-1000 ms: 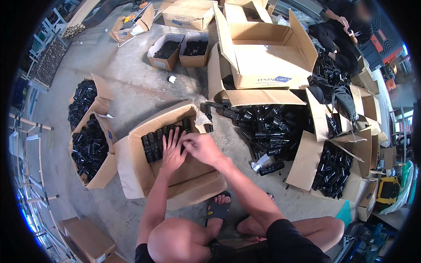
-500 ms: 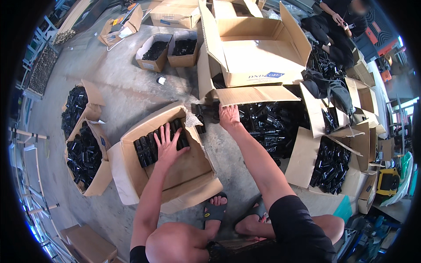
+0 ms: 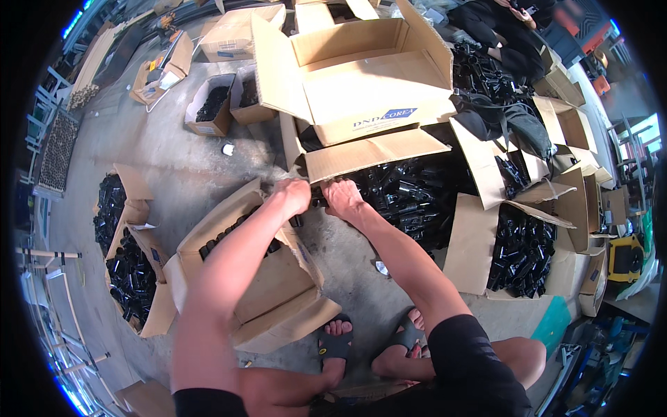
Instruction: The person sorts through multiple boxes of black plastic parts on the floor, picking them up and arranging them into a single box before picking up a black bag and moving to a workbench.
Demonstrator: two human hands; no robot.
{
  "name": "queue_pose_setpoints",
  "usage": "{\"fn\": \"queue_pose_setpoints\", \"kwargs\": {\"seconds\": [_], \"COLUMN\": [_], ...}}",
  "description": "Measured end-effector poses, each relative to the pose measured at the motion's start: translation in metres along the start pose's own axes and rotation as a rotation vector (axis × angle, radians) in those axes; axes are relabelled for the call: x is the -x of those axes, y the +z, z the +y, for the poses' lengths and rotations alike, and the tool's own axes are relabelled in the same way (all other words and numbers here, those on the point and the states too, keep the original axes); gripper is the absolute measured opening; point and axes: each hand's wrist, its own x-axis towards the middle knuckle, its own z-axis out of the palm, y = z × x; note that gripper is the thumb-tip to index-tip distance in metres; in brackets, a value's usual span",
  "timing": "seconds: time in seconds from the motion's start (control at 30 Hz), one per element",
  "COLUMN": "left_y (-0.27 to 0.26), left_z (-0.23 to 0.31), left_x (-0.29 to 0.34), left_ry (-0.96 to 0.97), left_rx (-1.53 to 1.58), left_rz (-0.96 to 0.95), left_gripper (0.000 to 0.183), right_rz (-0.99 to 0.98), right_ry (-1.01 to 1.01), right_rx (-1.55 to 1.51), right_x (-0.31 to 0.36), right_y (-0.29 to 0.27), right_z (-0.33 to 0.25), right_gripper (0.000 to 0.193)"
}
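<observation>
My left hand [image 3: 292,195] is closed at the far right edge of an open cardboard box [image 3: 278,302]; its fingertips are hidden. Close beside it, my right hand [image 3: 341,197] has its fingers curled over a black plastic part, mostly hidden between the two hands. In the open box, a row of black cylindrical parts [image 3: 210,248] lies along the far side, partly covered by my left forearm. Right of my right hand spreads a big heap of glossy black plastic parts [image 3: 417,205], under a raised cardboard flap [image 3: 375,154].
A large open carton [image 3: 368,115] stands beyond the heap. Boxes of black parts stand at the left [image 3: 132,278] and right [image 3: 522,257]. Two small boxes [image 3: 208,125] sit farther back. A person [image 3: 500,35] sits at the far right. My sandalled feet [image 3: 337,337] are near.
My left hand has left the row of parts in the box and moved right and away, next to my right hand. My right hand's fingers have curled. The view has shifted slightly.
</observation>
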Motion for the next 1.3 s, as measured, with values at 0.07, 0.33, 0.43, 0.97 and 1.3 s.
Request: {"fn": "queue_pose_setpoints", "kwargs": {"seconds": [0.07, 0.33, 0.43, 0.97, 1.3], "left_y": [0.020, 0.077, 0.090, 0.112, 0.265], "left_z": [0.004, 0.027, 0.015, -0.090, -0.070], "left_x": [-0.043, -0.079, -0.071, 0.215, 0.239], "left_ry": [-0.121, -0.562, -0.534, -0.214, -0.626], "left_rx": [0.114, 0.598, 0.599, 0.922, 0.664], "left_rz": [-0.021, 0.393, 0.387, 0.523, 0.330], "left_gripper": [0.030, 0.045, 0.051, 0.067, 0.061], "right_rz": [0.321, 0.663, 0.479, -0.105, -0.044], "right_ry": [0.061, 0.389, 0.539, 0.173, 0.305], "right_rx": [-0.197, -1.385, -1.732, -1.545, -1.023], "right_x": [0.025, 0.128, 0.170, 0.127, 0.053], "right_y": [0.015, -0.013, -0.036, -0.063, 0.053], "right_z": [0.029, 0.037, 0.023, -0.164, -0.304], "right_gripper": [0.056, 0.045, 0.044, 0.054, 0.067]}}
